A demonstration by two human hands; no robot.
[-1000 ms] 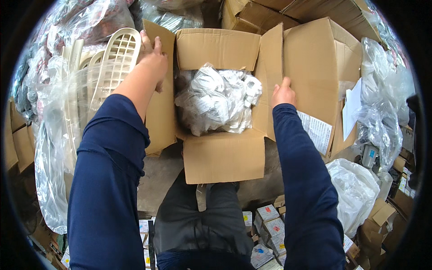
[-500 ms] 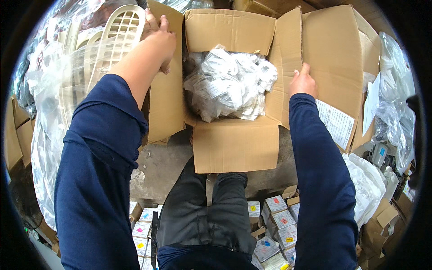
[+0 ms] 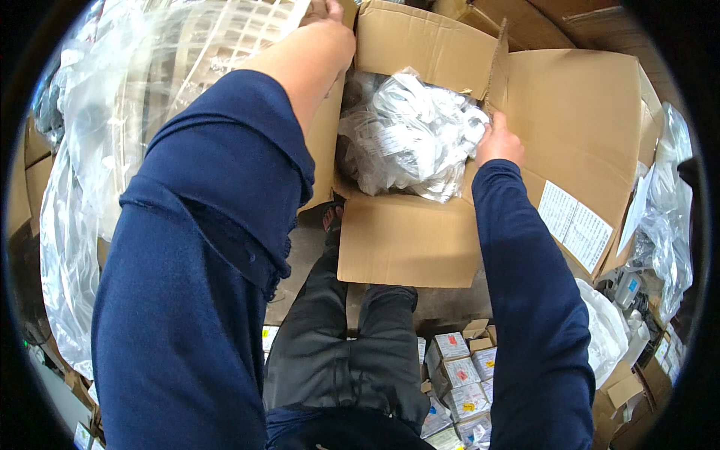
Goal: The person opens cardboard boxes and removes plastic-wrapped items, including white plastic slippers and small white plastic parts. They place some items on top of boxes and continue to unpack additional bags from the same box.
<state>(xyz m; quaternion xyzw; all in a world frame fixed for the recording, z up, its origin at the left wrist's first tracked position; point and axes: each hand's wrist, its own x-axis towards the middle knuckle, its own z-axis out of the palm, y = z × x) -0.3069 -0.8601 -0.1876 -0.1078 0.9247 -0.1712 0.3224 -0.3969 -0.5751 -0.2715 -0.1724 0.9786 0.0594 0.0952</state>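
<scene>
From where I stand, with the open carton (image 3: 409, 251) as the clock's centre, the nearest things are the person's dark trousers (image 3: 307, 367) and, between five and six, small labelled boxes (image 3: 461, 375) packed close, perhaps to save floor space. The carton's front flap hangs out at six, so the white plastic-wrapped bundle (image 3: 409, 135) inside lies exposed.

At three, the right hand (image 3: 501, 144) is clamped on the carton's side edge beside the bundle, seemingly steadying that wall. A broad cardboard panel (image 3: 570, 112) stands beyond it, a paper sheet (image 3: 574, 225) on it at four.

Towards half past ten, the left hand (image 3: 326, 45) is at the left flap, beside a beige lattice piece (image 3: 255, 37) under clear plastic (image 3: 67, 247), likely a dust cover. I can't tell whether its fingers pinch anything. Farthest, between one and two, more cartons (image 3: 540, 26) lie.
</scene>
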